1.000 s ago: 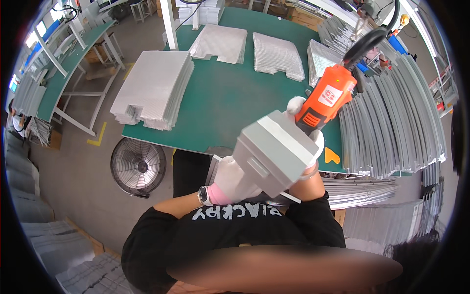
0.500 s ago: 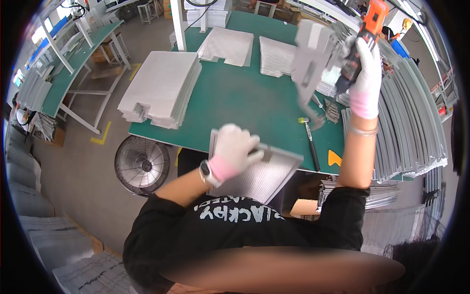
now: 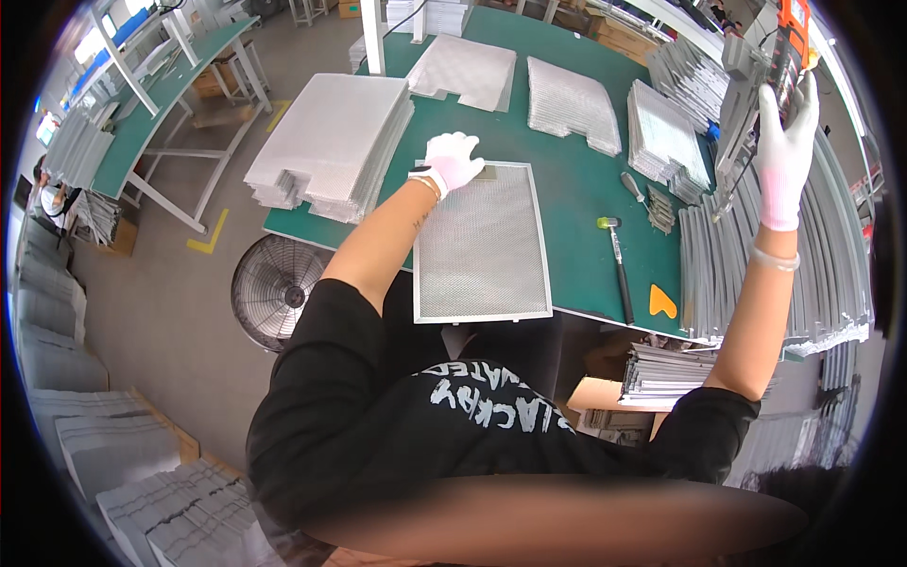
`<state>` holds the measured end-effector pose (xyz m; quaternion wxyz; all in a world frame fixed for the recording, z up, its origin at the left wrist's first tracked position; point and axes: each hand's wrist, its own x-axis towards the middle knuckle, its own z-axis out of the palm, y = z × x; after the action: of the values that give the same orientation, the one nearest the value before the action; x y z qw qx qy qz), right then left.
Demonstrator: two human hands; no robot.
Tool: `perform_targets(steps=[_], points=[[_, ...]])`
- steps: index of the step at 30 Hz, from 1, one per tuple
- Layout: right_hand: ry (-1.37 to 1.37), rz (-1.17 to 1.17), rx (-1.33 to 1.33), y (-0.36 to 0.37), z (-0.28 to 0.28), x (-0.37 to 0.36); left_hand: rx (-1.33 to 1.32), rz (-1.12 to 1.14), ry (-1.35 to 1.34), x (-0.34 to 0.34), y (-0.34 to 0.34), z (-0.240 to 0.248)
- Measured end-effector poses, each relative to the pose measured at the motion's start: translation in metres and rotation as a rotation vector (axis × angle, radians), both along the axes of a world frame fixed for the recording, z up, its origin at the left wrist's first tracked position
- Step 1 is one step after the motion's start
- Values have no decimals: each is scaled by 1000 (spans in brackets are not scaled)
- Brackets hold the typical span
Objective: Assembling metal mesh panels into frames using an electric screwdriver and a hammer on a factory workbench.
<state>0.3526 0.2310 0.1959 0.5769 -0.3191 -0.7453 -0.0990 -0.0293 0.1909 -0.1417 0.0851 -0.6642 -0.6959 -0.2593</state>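
A framed metal mesh panel (image 3: 482, 250) lies at the front edge of the green table, its near end reaching past the edge. My left hand (image 3: 453, 161), in a white and pink glove, rests on the panel's far left corner with its fingers stretched out. At the far right my gloved right hand (image 3: 787, 142) is raised, thumb and fingers apart. Just above its fingertips is an orange and black power tool (image 3: 792, 42), beside a grey metal bracket (image 3: 737, 104).
Stacks of white mesh sheets (image 3: 331, 123) stand on the table (image 3: 581, 208). Right of the panel are a hammer (image 3: 619, 269), a screwdriver (image 3: 632, 186), small metal parts (image 3: 661, 213) and an orange scraper (image 3: 662, 301). Grey frame strips (image 3: 756, 265) crowd the right side. A floor fan (image 3: 283, 291) stands at left.
The mesh panel has gone from tilted near my body to flat on the table, with my left hand farther forward. My right hand has moved right and its fingers have come off the power tool.
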Motion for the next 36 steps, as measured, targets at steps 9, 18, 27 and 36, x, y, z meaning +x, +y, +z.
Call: perform_targets(steps=[9, 18, 27, 36], points=[[-437, -200, -320, -67, -239, 72, 270, -23, -307, 36, -199, -3], [-548, -424, -1087, -91, -336, 38, -344, -30, -1829, 97, -318, -100], [-637, 322, -938, -108, -285, -164, -374, 133, -1751, 101, -304, -85], [-811, 211, -856, -107, -313, -221, -431, 191, -1680, 101, -303, -75]])
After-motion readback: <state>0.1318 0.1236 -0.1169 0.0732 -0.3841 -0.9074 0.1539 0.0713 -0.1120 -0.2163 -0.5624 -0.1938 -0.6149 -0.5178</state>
